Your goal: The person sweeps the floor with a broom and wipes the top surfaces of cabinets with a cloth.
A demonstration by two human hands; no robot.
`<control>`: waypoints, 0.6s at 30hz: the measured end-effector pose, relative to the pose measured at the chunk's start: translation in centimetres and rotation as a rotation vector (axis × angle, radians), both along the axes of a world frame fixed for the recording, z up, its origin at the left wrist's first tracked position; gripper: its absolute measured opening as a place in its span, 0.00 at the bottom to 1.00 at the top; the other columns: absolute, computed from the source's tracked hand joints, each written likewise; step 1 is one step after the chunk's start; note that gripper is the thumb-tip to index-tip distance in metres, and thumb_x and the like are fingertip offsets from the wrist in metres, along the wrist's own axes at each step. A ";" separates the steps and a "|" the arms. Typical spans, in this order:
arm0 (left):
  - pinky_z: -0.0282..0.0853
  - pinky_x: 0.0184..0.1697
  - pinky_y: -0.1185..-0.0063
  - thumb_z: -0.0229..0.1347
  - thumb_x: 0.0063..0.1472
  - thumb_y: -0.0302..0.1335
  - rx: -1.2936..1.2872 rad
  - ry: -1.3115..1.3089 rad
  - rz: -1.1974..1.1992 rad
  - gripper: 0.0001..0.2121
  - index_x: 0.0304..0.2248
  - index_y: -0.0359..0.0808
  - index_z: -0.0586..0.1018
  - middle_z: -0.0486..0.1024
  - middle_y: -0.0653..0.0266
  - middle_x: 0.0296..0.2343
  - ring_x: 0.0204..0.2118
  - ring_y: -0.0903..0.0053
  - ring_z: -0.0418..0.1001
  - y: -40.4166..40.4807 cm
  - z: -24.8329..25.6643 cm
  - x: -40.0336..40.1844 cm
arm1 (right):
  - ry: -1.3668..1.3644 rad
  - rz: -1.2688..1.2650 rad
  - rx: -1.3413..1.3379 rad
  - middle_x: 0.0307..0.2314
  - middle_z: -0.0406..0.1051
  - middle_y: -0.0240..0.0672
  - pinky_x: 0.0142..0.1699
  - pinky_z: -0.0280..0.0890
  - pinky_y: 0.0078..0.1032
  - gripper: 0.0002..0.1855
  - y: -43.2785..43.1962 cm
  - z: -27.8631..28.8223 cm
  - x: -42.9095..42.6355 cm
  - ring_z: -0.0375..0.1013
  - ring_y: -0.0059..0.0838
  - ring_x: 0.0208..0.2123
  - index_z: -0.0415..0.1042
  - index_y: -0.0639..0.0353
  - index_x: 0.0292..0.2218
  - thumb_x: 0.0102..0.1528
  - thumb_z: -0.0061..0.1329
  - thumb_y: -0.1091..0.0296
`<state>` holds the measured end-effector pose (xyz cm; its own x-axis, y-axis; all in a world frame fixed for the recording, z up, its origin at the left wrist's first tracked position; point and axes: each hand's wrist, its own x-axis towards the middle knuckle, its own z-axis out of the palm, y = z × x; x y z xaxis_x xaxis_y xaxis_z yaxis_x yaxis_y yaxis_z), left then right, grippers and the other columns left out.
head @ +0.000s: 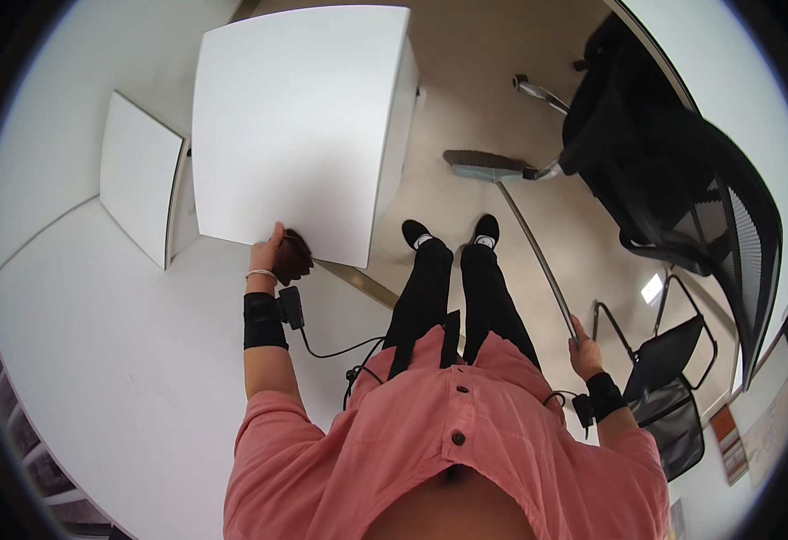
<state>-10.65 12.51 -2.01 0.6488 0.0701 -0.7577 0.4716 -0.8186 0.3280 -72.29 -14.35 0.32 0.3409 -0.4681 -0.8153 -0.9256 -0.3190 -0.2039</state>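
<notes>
My right hand is closed around the metal handle of a broom. The broom's head, pale blue with dark bristles, rests on the floor ahead of my feet, beside the chair's base. At the near edge of a white cabinet top, my left hand holds a dark brown bundle that looks like cloth or hair; its exact kind is unclear. Both forearms carry black bands with small devices and cables.
A black mesh office chair stands at the right, with a black metal-framed chair nearer me. A smaller white box-shaped unit is at the left. A beige floor lies between cabinet and chair.
</notes>
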 end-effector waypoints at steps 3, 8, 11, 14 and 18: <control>0.70 0.31 0.73 0.56 0.44 0.55 -0.013 0.048 0.041 0.40 0.35 0.16 0.70 0.73 0.47 0.30 0.31 0.64 0.73 -1.0 -0.4 0.3 | 0.031 -0.018 0.022 0.22 0.70 0.51 0.32 0.63 0.44 0.34 0.9 -0.3 -0.8 0.69 0.53 0.26 0.43 0.35 0.57 0.52 0.40 0.67; 0.71 0.33 0.69 0.51 0.49 0.54 -0.052 0.094 0.206 0.35 0.39 0.24 0.69 0.73 0.50 0.31 0.32 0.63 0.73 -2.2 -1.2 1.2 | 0.039 -0.088 0.048 0.23 0.70 0.51 0.32 0.63 0.43 0.34 2.7 -1.1 -1.4 0.69 0.53 0.27 0.43 0.35 0.57 0.52 0.40 0.69; 0.71 0.34 0.69 0.52 0.50 0.52 -0.205 0.059 0.288 0.33 0.40 0.26 0.69 0.72 0.51 0.34 0.35 0.64 0.72 -3.9 -1.4 0.9 | -0.031 -0.122 0.033 0.22 0.69 0.52 0.31 0.62 0.43 0.34 3.2 -1.5 -2.1 0.68 0.54 0.26 0.45 0.38 0.57 0.51 0.40 0.71; 0.71 0.36 0.69 0.51 0.53 0.49 -0.323 0.129 0.386 0.28 0.40 0.30 0.69 0.71 0.54 0.35 0.36 0.64 0.71 -5.1 -1.3 1.1 | 0.023 -0.125 0.074 0.23 0.69 0.53 0.31 0.62 0.43 0.33 3.0 -1.2 -1.6 0.68 0.54 0.27 0.45 0.38 0.57 0.51 0.40 0.71; 0.70 0.36 0.64 0.48 0.55 0.49 -0.442 0.196 0.411 0.26 0.39 0.32 0.69 0.71 0.54 0.33 0.33 0.61 0.71 -8.0 -0.5 1.1 | 0.037 -0.110 0.062 0.22 0.70 0.52 0.32 0.63 0.43 0.33 2.9 -1.3 -1.7 0.69 0.53 0.27 0.44 0.36 0.57 0.52 0.40 0.69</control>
<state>-9.57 4.51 -2.48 0.4819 -0.0621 -0.8740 0.8041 -0.3648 0.4693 -74.00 -11.43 -0.96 0.2591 -0.4491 -0.8551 -0.9616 -0.2030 -0.1848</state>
